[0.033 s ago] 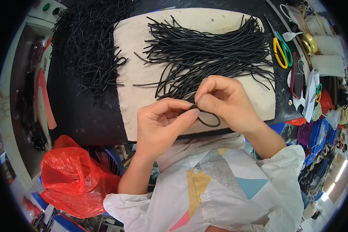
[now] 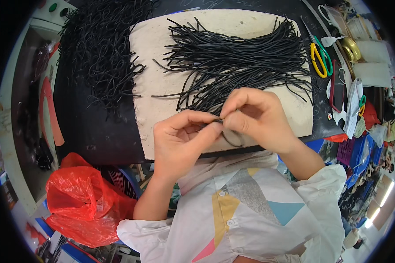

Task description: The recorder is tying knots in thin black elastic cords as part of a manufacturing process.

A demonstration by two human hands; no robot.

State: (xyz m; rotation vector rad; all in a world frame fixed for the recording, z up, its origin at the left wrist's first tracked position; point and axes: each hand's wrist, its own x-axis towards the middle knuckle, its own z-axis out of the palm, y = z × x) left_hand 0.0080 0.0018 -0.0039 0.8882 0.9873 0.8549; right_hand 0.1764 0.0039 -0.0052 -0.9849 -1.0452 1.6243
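Note:
A black cord is bent into a small loop between my hands, above the near edge of a cream board. My left hand pinches it between thumb and forefinger. Close beside it, fingertips nearly touching, my right hand pinches the cord too; my fingers cover where its strands meet. Just beyond my hands, a thick bundle of straight black cords lies across the board. To the far left is a heap of looped black cords, some reaching over the board's edge.
Scissors with yellow and green handles lie right of the board, near a gold tape roll. A red plastic bag hangs open at the lower left. The dark table surrounds the board.
The cord's loop has drawn in, smaller and closer to my fingers, and looks blurred. My left hand has shifted slightly left. The bundle and the heap stay put.

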